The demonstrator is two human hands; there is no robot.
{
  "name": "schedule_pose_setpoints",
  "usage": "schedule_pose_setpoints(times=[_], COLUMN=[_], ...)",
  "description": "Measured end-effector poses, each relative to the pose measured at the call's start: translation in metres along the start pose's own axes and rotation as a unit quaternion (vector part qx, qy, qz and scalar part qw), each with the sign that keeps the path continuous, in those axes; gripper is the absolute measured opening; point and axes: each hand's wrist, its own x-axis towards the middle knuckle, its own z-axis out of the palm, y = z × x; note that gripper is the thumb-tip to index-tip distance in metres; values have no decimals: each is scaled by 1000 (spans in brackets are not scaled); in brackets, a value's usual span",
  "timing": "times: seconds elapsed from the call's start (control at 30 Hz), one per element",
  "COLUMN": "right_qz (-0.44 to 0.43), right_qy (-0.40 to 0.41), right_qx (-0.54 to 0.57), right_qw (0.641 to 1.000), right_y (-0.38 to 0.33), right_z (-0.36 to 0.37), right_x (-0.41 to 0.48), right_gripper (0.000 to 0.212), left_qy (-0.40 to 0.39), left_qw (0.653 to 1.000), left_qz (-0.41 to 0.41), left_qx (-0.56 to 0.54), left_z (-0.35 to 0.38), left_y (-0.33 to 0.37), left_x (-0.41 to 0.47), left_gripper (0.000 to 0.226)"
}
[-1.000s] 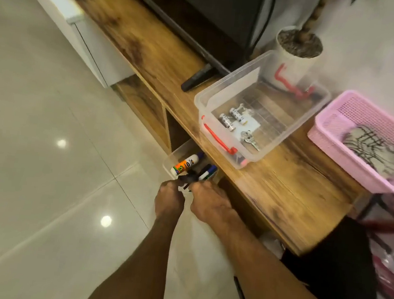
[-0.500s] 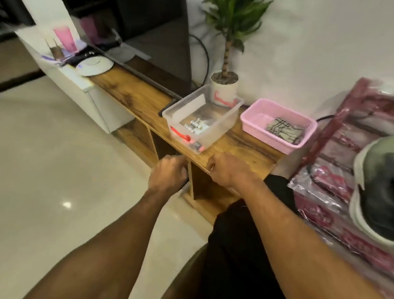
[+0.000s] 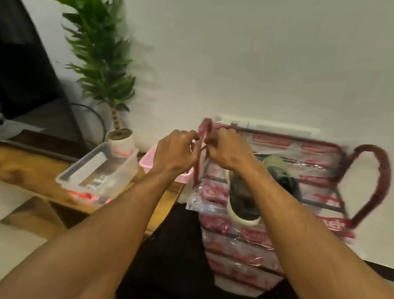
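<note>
A clear plastic bag (image 3: pixel 249 239) with red print and red strap handles stands at the right, against the wall. Inside it lies a dark shoe (image 3: pixel 247 197) with a pale sole. Both my hands are raised at the bag's left red handle (image 3: pixel 205 128). My right hand (image 3: pixel 227 150) pinches that strap with curled fingers. My left hand (image 3: pixel 176 152) has its fingers curled right beside the strap. Blur hides whether it holds anything. A thin dark thing shows between the two hands.
A wooden bench (image 3: pixel 28 174) runs along the left. On it stand a clear plastic box (image 3: pixel 100 170) with red clips, a pink basket (image 3: pixel 146 161), a potted plant (image 3: pixel 104 47) and a black screen (image 3: pixel 17 60). The bag's second handle (image 3: pixel 373 184) loops up at the right.
My hands left the small open box under the bench, rose past the bench edge and met at the bag's left handle. The view swung up and to the right.
</note>
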Motion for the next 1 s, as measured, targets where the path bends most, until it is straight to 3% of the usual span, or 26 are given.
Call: schedule_pose_setpoints(times=[0.23, 0.47, 0.7, 0.9, 1.0], right_qz=[128, 245, 388, 518, 597], right_qy=[107, 228, 373, 370, 350], right_qx=[23, 51, 107, 117, 143], right_qw=[986, 941, 836, 763, 707], right_y=[85, 178, 282, 336, 356], right_z=[-75, -130, -132, -96, -56], right_x=[-33, -103, -230, -353, -406], right_gripper=[32, 30, 25, 29, 29], left_qy=[-35, -89, -155, -272, -344], left_qw=[992, 967, 925, 877, 847], left_qz=[91, 193, 272, 336, 365], left_qx=[-81, -138, -216, -211, -177], left_z=[28, 74, 120, 165, 193], left_y=[122, 242, 343, 408, 430], left_x=[46, 43, -13, -67, -98], left_gripper=[30, 37, 35, 45, 51])
